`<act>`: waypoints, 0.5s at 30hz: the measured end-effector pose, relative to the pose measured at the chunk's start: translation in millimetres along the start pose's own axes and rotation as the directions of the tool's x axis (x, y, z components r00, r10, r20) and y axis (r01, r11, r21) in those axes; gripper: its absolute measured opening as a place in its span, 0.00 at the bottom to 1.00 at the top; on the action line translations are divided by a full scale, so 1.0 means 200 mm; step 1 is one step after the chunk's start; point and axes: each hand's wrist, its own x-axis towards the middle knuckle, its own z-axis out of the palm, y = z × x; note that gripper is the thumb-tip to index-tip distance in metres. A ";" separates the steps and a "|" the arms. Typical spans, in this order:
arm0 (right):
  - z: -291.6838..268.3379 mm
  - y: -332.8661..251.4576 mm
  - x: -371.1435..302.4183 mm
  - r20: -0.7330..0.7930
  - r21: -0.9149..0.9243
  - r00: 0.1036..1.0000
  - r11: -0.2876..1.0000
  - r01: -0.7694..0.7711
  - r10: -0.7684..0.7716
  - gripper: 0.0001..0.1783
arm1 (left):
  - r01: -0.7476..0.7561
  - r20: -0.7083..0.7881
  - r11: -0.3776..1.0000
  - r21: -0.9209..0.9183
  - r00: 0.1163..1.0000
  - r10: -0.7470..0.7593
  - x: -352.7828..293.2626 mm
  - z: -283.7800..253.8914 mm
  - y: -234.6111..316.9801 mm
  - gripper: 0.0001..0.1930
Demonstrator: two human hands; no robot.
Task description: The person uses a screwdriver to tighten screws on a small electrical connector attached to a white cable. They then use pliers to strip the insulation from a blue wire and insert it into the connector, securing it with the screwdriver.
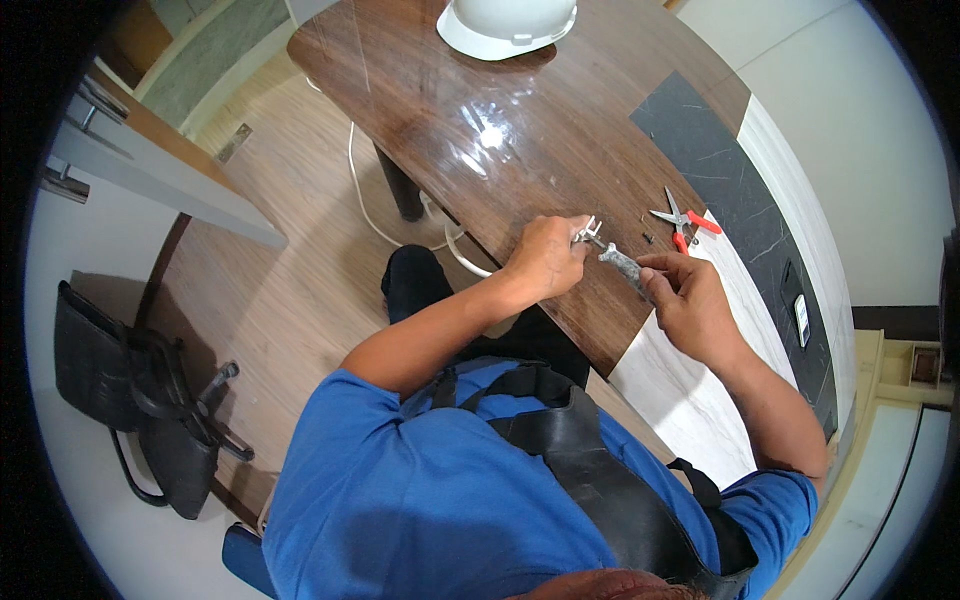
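My left hand (548, 258) is closed round a small white electrical plug (588, 231) at the table's near edge. A white cable (466, 258) runs below that hand and off the table. In my closed right hand (690, 302) is a screwdriver (622, 264) with a grey, mottled handle. Its shaft points left to the plug; whether the tip sits in a screw is too small to tell. Just beyond my right hand lie open red-handled snips (680, 220). Beside them is a small dark piece (649, 239), perhaps a screw.
A white hard hat (508, 28) rests on the far part of the glossy brown table (450, 110). On the dark strip at right is a phone-like device (802, 320). A black chair (140, 390) and a door (180, 170) stand at left.
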 end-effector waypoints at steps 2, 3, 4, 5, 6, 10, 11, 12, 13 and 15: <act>-0.03 0.00 0.01 0.062 0.071 0.993 0.992 -0.100 0.096 0.17 | -0.017 0.014 1.000 0.000 1.000 0.017 0.01 -0.01 0.00 0.18; -0.02 0.00 0.00 0.032 0.037 0.999 0.999 -0.038 0.037 0.17 | -0.027 0.030 1.000 -0.007 0.999 0.027 0.02 0.00 -0.01 0.18; -0.01 0.00 -0.02 0.006 -0.001 1.000 1.000 0.025 -0.025 0.18 | -0.034 0.043 0.999 -0.014 0.998 0.035 0.02 0.00 -0.02 0.18; 0.00 0.00 -0.03 -0.018 -0.041 0.996 0.995 0.087 -0.088 0.19 | -0.025 0.036 0.999 -0.025 0.999 0.026 0.03 0.01 -0.03 0.18; -0.01 -0.02 -0.04 0.011 -0.061 0.997 0.995 0.078 -0.077 0.20 | -0.015 0.030 0.999 -0.037 0.999 0.017 0.03 0.02 -0.04 0.17; -0.06 -0.03 -0.03 0.093 -0.160 0.994 0.985 0.067 -0.052 0.23 | 0.039 0.014 0.997 -0.065 0.999 -0.038 0.02 0.01 -0.02 0.16; -0.06 -0.02 -0.03 0.101 -0.188 0.994 0.980 0.070 -0.051 0.24 | 0.041 0.023 0.997 -0.071 0.999 -0.039 0.02 0.01 -0.02 0.17; -0.06 -0.02 -0.04 0.102 -0.286 0.988 0.948 0.137 -0.113 0.25 | 0.043 0.032 0.996 -0.077 0.999 -0.040 0.02 0.01 -0.01 0.17; -0.04 -0.01 -0.05 0.111 -0.381 0.979 0.902 0.203 -0.174 0.26 | 0.046 0.040 0.995 -0.083 0.998 -0.043 0.02 0.00 -0.01 0.17; -0.01 0.01 -0.09 0.152 -0.605 0.924 0.707 0.367 -0.350 0.28 | 0.046 0.066 0.996 -0.071 0.997 -0.041 0.03 0.00 -0.02 0.18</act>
